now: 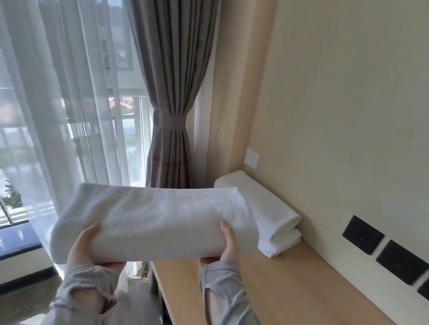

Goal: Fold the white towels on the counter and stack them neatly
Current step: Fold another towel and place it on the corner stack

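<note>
Pale wood table (299,296) runs along a beige wall bearing black sockets (362,235); grey curtain (175,75) tied back at the window. Left hand (87,246) and right hand (227,245) grip a folded white towel (156,223) in the air, thumbs on top. Beyond the right fingers (226,230), folded towels (269,213) lie stacked on the table.

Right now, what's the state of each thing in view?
held towel: folded, in the air, off the counter.
towel stack: folded, resting on the counter by the wall.
left hand: grips the held towel.
right hand: grips the held towel.
grey curtain: gathered, tied back.
sheer curtain: drawn across the window.
</note>
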